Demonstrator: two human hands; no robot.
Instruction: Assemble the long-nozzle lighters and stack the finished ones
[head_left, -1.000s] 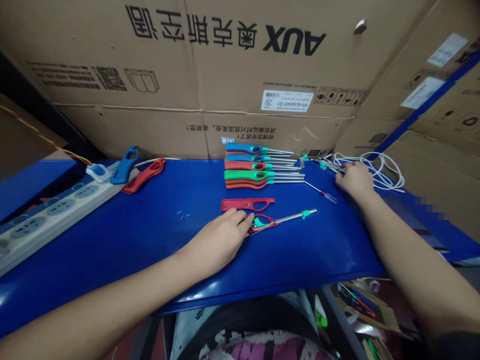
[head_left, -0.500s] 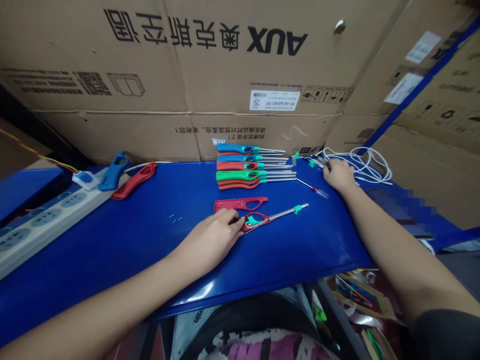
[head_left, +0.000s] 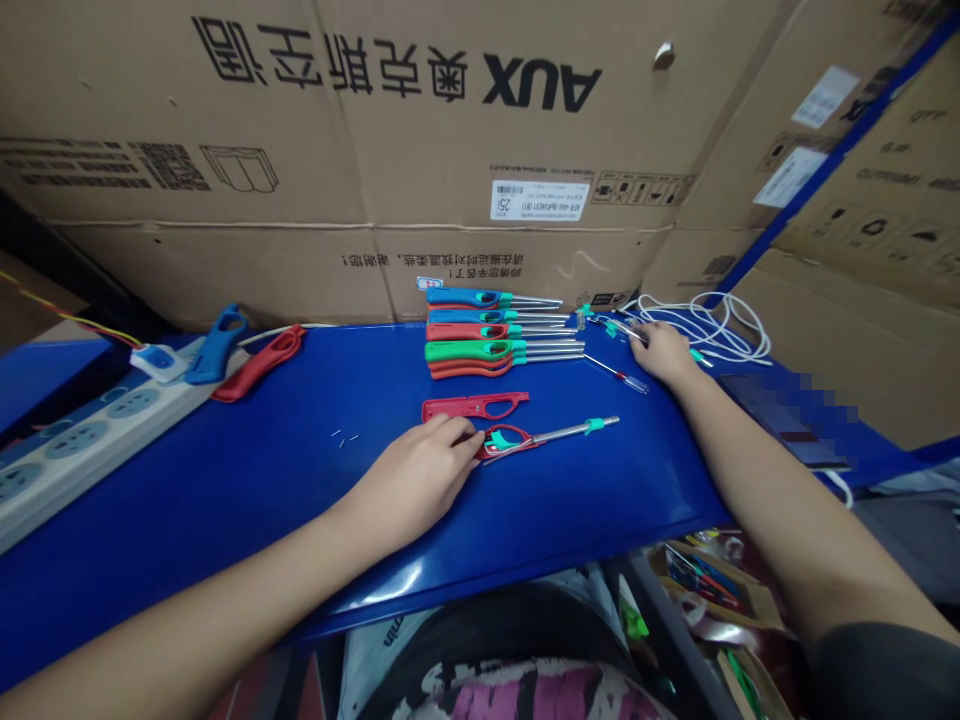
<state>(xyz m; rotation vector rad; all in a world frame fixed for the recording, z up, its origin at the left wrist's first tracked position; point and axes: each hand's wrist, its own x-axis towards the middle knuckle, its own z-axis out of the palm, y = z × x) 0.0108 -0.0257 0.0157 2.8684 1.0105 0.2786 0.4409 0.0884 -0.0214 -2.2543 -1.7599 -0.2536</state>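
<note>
My left hand [head_left: 424, 472] rests on the table with its fingers closed on an opened red gas lighter [head_left: 508, 437], whose metal tube [head_left: 562, 432] points right with a green clip near its tip. Directly behind lies a loose red handle half [head_left: 472, 405]. At the back right, my right hand [head_left: 664, 352] has its fingers drawn together among small silver and green lighter parts [head_left: 611, 328]; its fingertips hide what they hold. A thin screwdriver with a clear handle [head_left: 636, 384] lies to the left of that hand. Several whole lighters [head_left: 471, 350] are stacked at the back centre.
A power strip [head_left: 75, 440] runs along the left, with blue [head_left: 217, 345] and red [head_left: 259, 362] handle pieces against it. Tiny screws [head_left: 343, 441] lie left of my left hand. A white cable [head_left: 739, 320] coils behind my right hand. Cardboard [head_left: 420, 130] walls the back.
The view has shifted slightly. The red lighter's tube has swung a little toward me at its tip. My right hand has moved slightly among the parts, uncovering a green piece beside it.
</note>
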